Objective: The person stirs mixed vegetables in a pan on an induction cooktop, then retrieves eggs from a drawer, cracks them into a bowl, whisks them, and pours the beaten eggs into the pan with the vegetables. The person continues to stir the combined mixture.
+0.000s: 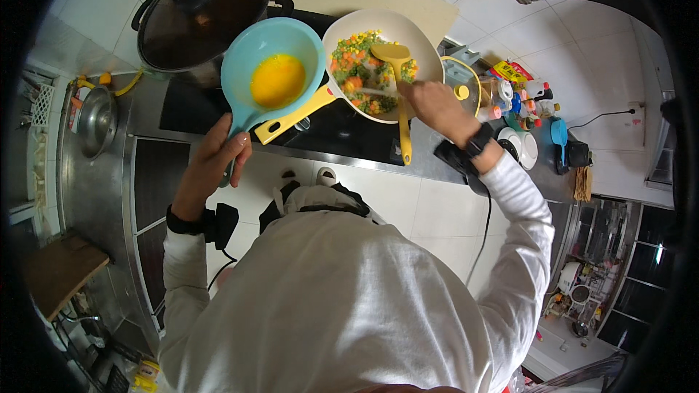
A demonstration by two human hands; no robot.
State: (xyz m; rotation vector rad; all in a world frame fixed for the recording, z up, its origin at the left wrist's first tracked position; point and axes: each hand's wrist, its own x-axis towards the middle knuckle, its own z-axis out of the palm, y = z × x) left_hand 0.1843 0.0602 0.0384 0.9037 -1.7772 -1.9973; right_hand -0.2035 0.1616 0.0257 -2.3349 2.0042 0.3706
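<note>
My left hand [226, 150] grips the handle of a light-blue bowl [235, 49] holding beaten egg [277, 81], raised beside the frying pan. In the cream-coloured frying pan [423, 33] lie corn, peas and diced carrot [355, 54]; its yellow handle [306, 113] points toward the lower left, partly behind the bowl. My right hand [437, 106] is over the pan's right side, closed on a pale slender utensil [379, 92] that is blurred and reaches into the vegetables. A yellow spatula [404, 134] rests across the pan's near rim, its head over the vegetables, passing by my right fingertips.
A large lidded pot [218, 38] stands at the upper left on the black cooktop [349, 144]. Bottles [505, 90], stacked white dishes [527, 150] and a blue ladle-like cup [558, 134] are on the right counter. A metal basin [97, 120] sits at the left. A cable hangs near my right wrist.
</note>
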